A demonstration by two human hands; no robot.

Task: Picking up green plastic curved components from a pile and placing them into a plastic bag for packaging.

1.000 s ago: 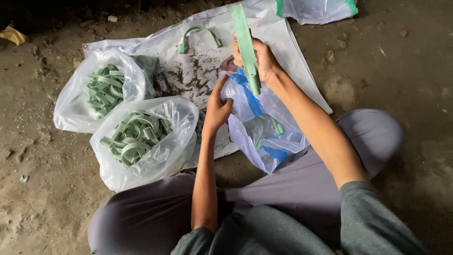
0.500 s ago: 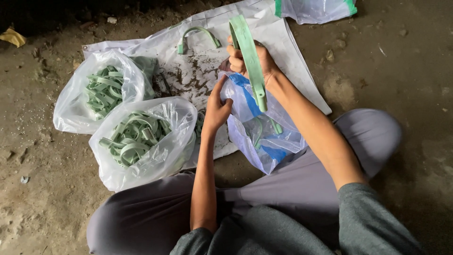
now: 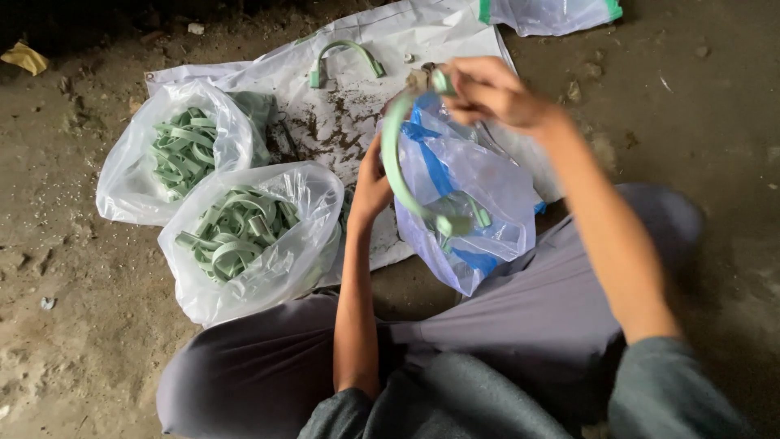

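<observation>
My right hand (image 3: 496, 93) grips one end of a pale green plastic strip (image 3: 396, 167), which bends in an arc down over a clear bag with blue markings (image 3: 479, 203). That bag rests against my thigh. My left hand (image 3: 370, 189) holds the bag's left edge, next to the bent strip. More green pieces show through the bag's wall.
Two clear bags full of green curved strips (image 3: 244, 232) (image 3: 179, 150) sit on the dirt floor to my left. A white plastic sheet (image 3: 341, 122) lies under them with one curved green piece (image 3: 345, 57) on it. Another bag (image 3: 552, 12) lies at the top edge.
The green strip was straight and held upright; now it is bent into an arc. My right hand has moved right and slightly up.
</observation>
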